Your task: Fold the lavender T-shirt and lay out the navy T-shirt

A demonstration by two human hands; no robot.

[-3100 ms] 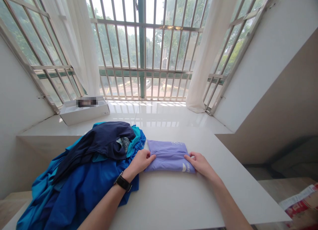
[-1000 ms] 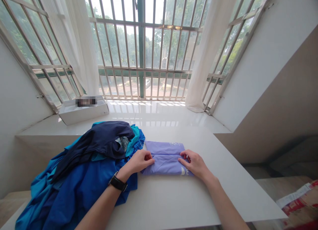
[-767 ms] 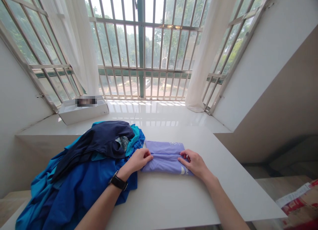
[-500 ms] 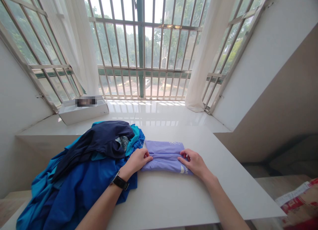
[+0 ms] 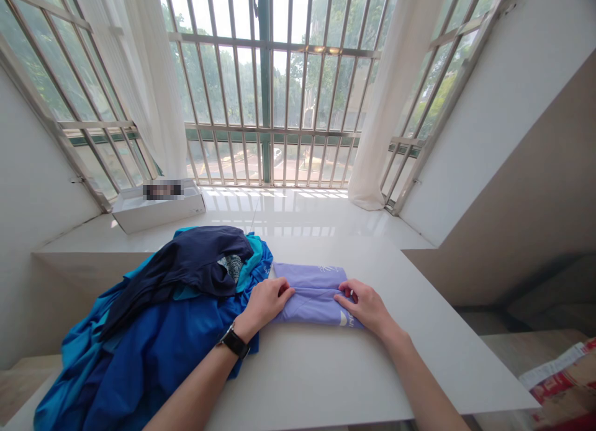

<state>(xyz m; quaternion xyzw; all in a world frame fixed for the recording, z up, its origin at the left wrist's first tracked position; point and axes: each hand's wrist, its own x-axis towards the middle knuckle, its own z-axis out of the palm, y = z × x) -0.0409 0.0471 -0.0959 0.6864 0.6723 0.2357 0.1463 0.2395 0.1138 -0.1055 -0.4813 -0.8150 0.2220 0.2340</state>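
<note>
A lavender shirt (image 5: 310, 303), folded into a flat rectangle with white print on it, lies on the white table. A fold line runs across its middle. My left hand (image 5: 269, 300), with a black watch at the wrist, has thumb and fingers closed on the fabric at the left end of that fold. At the right end, my right hand (image 5: 363, 302) pinches the cloth between thumb and fingertips. Left of the shirt, against my left forearm, is a heap of blue clothes (image 5: 162, 344) with a dark navy garment (image 5: 181, 263) on top.
An open white box (image 5: 161, 215) stands on the window sill (image 5: 288, 210) at the back left. White curtains (image 5: 372, 139) hang before the barred window. The white table (image 5: 419, 350) ends on the right, where a red and tan package (image 5: 565, 381) sits lower down.
My left hand has slid slightly right and inward along the shirt's fold. My right hand stays nearly where it was, still pinching the cloth.
</note>
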